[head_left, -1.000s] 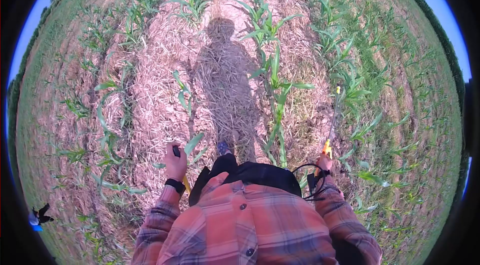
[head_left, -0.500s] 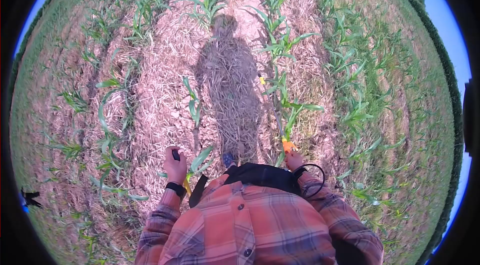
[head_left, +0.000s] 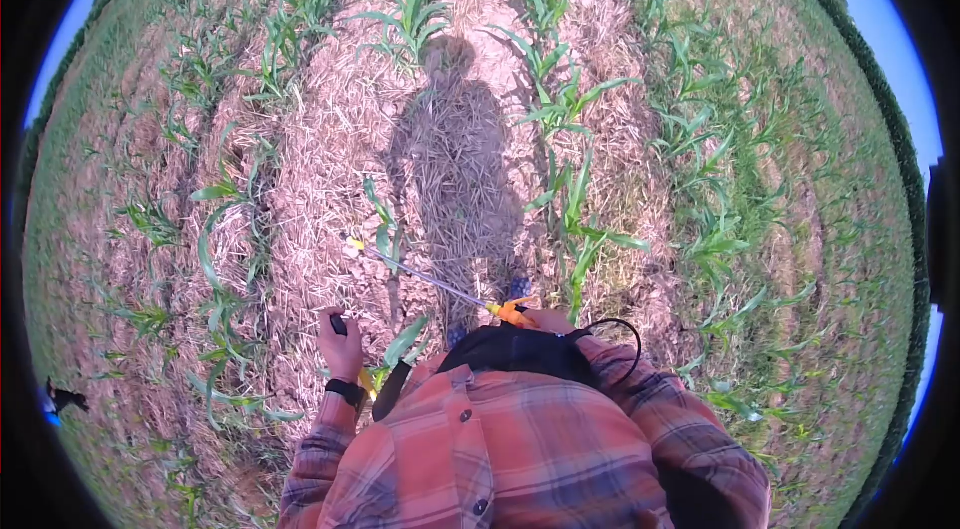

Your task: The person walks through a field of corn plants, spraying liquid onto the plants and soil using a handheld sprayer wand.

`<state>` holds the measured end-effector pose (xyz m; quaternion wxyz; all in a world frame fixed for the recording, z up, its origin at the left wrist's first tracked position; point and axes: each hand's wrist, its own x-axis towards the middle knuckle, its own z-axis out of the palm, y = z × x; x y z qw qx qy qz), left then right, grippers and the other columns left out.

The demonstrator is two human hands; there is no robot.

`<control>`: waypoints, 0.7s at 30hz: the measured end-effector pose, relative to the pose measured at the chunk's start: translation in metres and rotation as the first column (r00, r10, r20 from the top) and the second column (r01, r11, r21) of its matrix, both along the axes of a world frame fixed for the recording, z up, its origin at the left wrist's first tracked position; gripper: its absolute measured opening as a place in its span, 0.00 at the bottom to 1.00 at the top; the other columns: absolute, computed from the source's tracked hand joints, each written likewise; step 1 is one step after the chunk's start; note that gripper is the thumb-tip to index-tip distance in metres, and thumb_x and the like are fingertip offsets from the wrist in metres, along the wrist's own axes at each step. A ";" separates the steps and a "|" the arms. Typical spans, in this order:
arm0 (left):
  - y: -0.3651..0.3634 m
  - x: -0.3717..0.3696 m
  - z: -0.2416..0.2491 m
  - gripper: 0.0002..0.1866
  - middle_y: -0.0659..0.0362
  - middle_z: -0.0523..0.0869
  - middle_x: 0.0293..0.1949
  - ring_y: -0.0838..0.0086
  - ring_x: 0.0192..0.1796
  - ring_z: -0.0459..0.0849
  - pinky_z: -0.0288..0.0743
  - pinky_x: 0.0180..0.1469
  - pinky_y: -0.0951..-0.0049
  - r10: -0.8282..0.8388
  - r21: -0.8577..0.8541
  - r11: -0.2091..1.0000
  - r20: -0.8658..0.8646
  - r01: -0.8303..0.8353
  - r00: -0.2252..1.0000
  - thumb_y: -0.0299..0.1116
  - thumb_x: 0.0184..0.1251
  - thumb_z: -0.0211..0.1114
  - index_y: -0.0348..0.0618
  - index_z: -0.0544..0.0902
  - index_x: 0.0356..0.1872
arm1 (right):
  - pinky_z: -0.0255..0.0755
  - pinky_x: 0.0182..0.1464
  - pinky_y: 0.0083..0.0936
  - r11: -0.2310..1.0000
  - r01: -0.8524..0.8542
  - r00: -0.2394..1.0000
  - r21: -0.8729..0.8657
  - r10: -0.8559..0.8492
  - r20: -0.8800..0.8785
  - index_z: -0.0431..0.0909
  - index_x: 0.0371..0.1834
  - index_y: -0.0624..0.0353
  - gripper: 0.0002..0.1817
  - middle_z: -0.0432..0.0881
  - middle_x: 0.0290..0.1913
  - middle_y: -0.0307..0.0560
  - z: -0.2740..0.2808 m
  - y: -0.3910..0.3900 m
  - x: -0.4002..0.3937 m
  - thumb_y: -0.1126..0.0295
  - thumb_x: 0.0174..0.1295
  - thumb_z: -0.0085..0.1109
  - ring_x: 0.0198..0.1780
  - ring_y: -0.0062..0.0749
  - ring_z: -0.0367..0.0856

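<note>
My right hand [head_left: 552, 322] is closed around the orange handle [head_left: 513, 312] of a spray wand, close in front of my waist. Its thin wand tube [head_left: 425, 277] slants forward and left, ending in a yellow nozzle [head_left: 355, 244] above the straw by a young corn plant [head_left: 381, 214]. A black hose [head_left: 636, 339] loops beside my right forearm. My left hand [head_left: 342, 354] is wrapped round a black grip [head_left: 338, 325] at my left side. Behind that wrist a yellow bar [head_left: 367, 386] shows in part; whether it joins the grip is hidden.
Rows of young corn [head_left: 575, 229] run forward on both sides over straw-covered soil [head_left: 310, 169]. Another corn plant [head_left: 403, 341] stands close by my left hand. My shadow [head_left: 455, 144] falls ahead. A blue shoe [head_left: 520, 287] shows beyond the wand handle.
The wand has swung from the right corn row across to the left, its nozzle now near the left plant. My right hand moved inward to my waist; my left hand dropped slightly, still gripping.
</note>
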<state>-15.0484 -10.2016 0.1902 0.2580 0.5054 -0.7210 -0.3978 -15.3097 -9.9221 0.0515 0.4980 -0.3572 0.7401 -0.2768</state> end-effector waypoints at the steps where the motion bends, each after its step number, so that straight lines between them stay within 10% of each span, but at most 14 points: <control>1: 0.001 -0.009 0.013 0.08 0.58 0.70 0.17 0.76 0.19 0.69 0.64 0.22 0.73 0.018 -0.017 1.000 -0.016 -0.018 1.000 0.23 0.50 0.55 0.42 0.70 0.34 | 0.68 0.39 0.29 0.994 -0.103 0.990 -0.039 0.098 -0.104 0.73 0.36 0.55 0.17 0.78 0.31 0.51 0.002 -0.003 -0.009 0.53 0.54 0.52 0.35 0.40 0.78; 13: -0.026 -0.132 0.015 0.09 0.55 0.74 0.23 0.71 0.23 0.71 0.66 0.28 0.71 -0.026 -0.095 0.995 0.056 0.031 0.998 0.24 0.49 0.56 0.40 0.71 0.33 | 0.67 0.32 0.34 0.960 0.265 0.914 0.093 -0.219 -0.341 0.74 0.35 0.62 0.19 0.78 0.28 0.55 0.019 0.052 -0.130 0.55 0.56 0.49 0.30 0.42 0.77; 18: -0.022 -0.197 0.034 0.09 0.57 0.73 0.24 0.72 0.23 0.71 0.66 0.28 0.73 -0.098 -0.198 0.973 0.120 0.121 0.988 0.23 0.49 0.56 0.40 0.71 0.34 | 0.67 0.28 0.36 0.682 0.732 0.657 0.000 -0.705 -0.266 0.75 0.27 0.61 0.18 0.75 0.20 0.54 -0.060 0.114 -0.171 0.54 0.54 0.48 0.26 0.47 0.76; 20: -0.032 -0.208 0.014 0.09 0.60 0.69 0.16 0.78 0.16 0.67 0.62 0.19 0.75 -0.143 -0.340 0.927 0.071 0.159 0.987 0.23 0.50 0.54 0.42 0.71 0.35 | 0.67 0.28 0.34 0.800 0.598 0.749 0.052 -0.534 -0.391 0.76 0.25 0.62 0.20 0.73 0.17 0.54 -0.052 0.129 -0.187 0.53 0.54 0.50 0.24 0.42 0.75; 21: -0.035 -0.214 0.008 0.09 0.60 0.68 0.15 0.77 0.16 0.67 0.62 0.20 0.74 -0.152 -0.287 0.945 0.047 0.159 0.987 0.23 0.50 0.55 0.42 0.71 0.35 | 0.66 0.26 0.33 0.582 0.806 0.585 0.107 -0.755 -0.296 0.76 0.25 0.62 0.20 0.73 0.17 0.52 -0.043 0.131 -0.193 0.54 0.55 0.50 0.23 0.39 0.75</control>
